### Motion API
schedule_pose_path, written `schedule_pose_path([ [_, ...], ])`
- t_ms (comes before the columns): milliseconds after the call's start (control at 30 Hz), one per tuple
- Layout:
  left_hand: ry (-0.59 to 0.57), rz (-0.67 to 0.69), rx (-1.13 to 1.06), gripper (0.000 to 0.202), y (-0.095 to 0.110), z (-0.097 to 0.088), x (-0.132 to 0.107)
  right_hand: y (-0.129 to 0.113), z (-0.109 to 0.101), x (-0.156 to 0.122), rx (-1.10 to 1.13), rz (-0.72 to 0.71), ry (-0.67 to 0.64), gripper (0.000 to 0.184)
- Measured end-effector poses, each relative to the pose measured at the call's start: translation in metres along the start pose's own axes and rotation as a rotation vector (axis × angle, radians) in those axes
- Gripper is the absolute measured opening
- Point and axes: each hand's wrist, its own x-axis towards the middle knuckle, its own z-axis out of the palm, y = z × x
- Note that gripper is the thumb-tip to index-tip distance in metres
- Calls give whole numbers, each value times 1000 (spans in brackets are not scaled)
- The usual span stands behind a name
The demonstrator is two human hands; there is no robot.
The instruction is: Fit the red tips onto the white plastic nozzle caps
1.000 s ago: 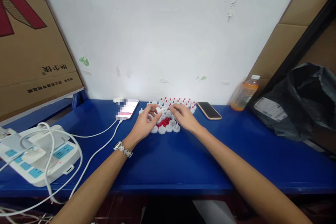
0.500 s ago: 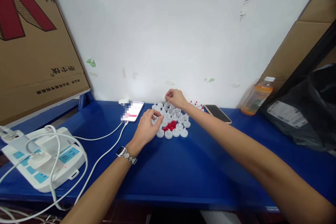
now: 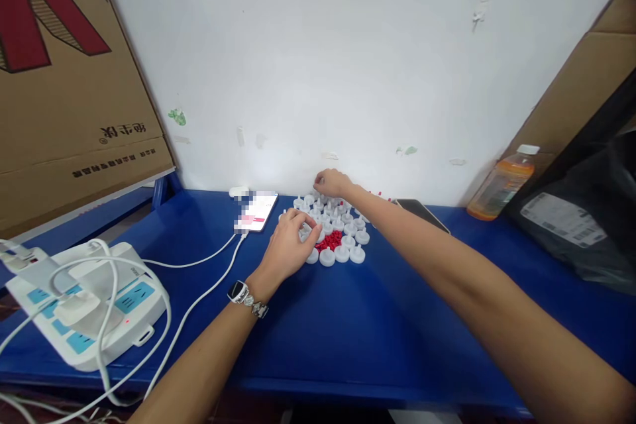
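Note:
Many white round caps with narrow spouts (image 3: 357, 254) stand close together on the blue table near the wall. A pile of small red tips (image 3: 332, 240) lies among them. Red tips also show on some white caps behind my right forearm. My left hand (image 3: 292, 242) rests at the left of the group, fingers curved and thumb apart, over a few white caps that it partly hides. At the far side, by the wall, my right hand (image 3: 334, 184) has its thumb and fingertips pinched together; what they may hold is too small to tell.
A lit phone (image 3: 258, 212) with a charging cable lies left of the caps. A dark phone (image 3: 422, 213) lies partly behind my right arm. A power strip (image 3: 109, 331) with cables is at left; an orange drink bottle (image 3: 504, 185) and black bag (image 3: 586, 212) at right.
The view has shifted slightly. My left hand has moved a little to the right over the white caps. My right hand stays pinched at the back, a touch further left relative to the caps.

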Motion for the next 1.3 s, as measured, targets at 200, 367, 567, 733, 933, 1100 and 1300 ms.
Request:
schedule_pose_path([
  [200, -6, -5, 7, 24, 0, 1, 1, 6, -5, -13, 33, 37, 28, 16],
  [367, 26, 31, -10, 23, -2, 1, 1, 9, -27, -42, 160, 38, 151, 16],
  [567, 111, 72, -51, 38, 8, 3, -2, -7, -36, -123, 1002, 20, 218, 22],
  [733, 36, 166, -140, 32, 16, 3, -4, -30, -19, -177, 1307, 73, 122, 36],
  [933, 36, 321, -107, 33, 22, 4, -9, -35, -14, -189, 1163, -95, 156, 45],
  [1100, -12, 410, -36, 34, 23, 0, -11, -43, -19, -194, 1347, 14, 14, 50],
  [1300, 11, 250, -195, 34, 31, 6, -12, -47, -13, -195, 1162, -68, 206, 51],
])
